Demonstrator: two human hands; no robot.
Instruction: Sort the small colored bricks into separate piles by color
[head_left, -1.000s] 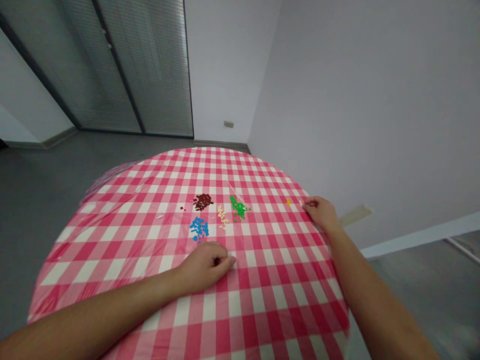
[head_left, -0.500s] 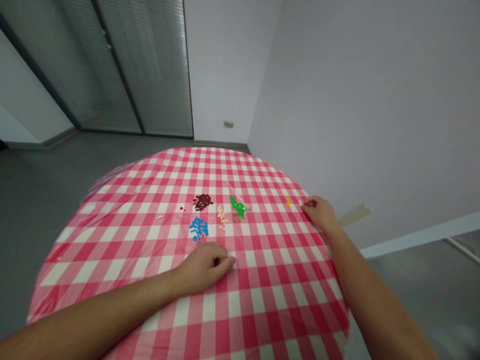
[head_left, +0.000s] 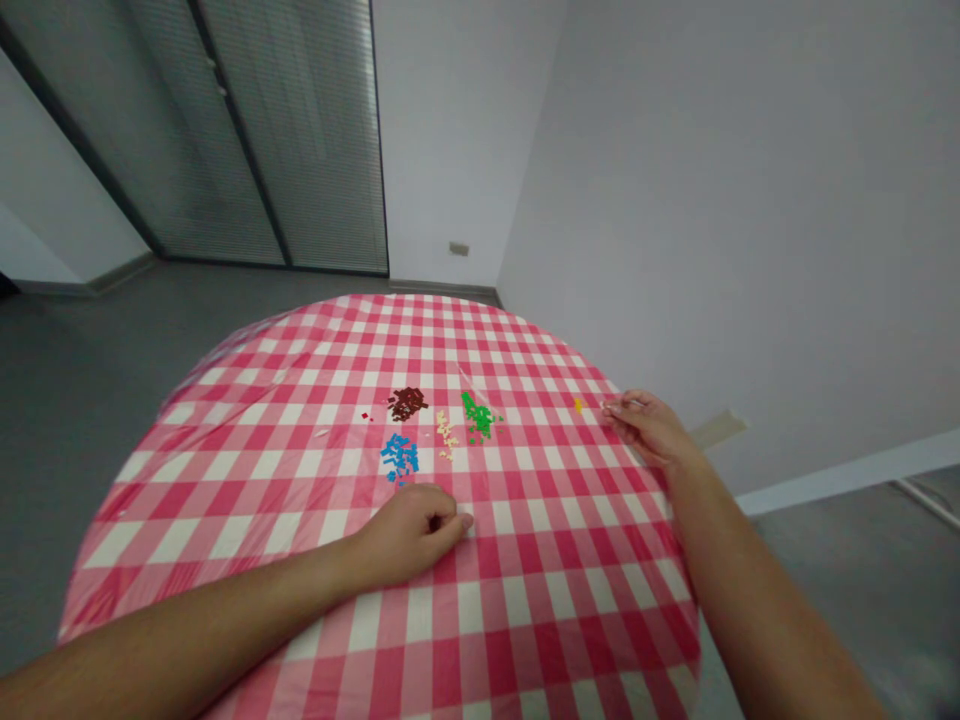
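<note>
Head view: left hand (head_left: pixel 409 535), right hand (head_left: pixel 649 425), curled, hold unclear, near four colored piles (head_left: pixel 446 435)

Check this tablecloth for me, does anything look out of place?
Yes, a tiny yellow piece lies alone near the right hand, apart from the colour-sorted heaps on the red-and-white checked tablecloth. A tiny red piece also sits stray, left of the dark brown heap.
</note>
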